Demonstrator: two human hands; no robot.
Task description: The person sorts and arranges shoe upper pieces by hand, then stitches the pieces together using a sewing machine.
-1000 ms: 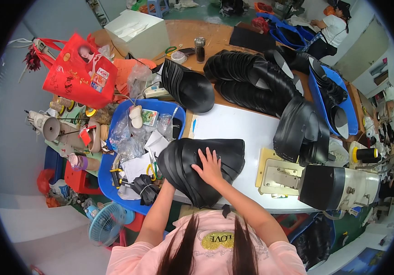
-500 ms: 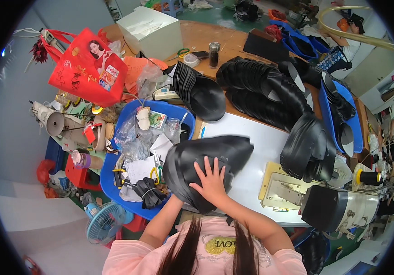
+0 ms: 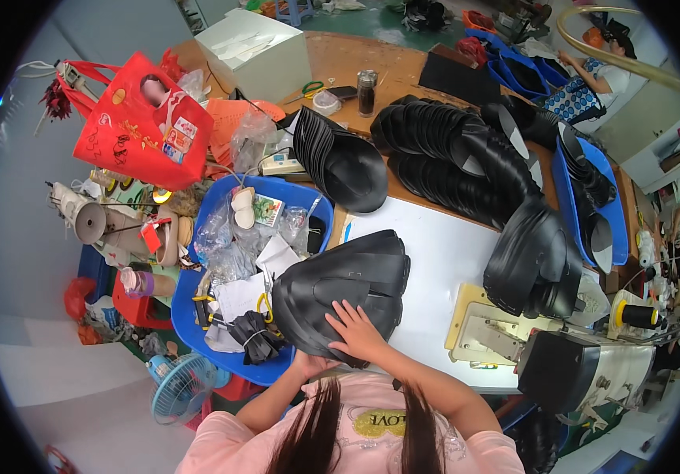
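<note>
Black pieces (image 3: 316,288), slanted toward one o'clock, are touched at five o'clock by the right hand (image 3: 359,335), fingers spread, ungripping; left hand's (image 3: 312,364) fingers are hidden, grip untellable.

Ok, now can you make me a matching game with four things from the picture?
Things:
1. fan
2. right hand
3. bag
4. spool of thread

Clues:
A. bright red, with handles
B. black and yellow
C. light blue and round
D. resting on top of a pile of black pieces

Right pairs: 1-C, 2-D, 3-A, 4-B
</note>
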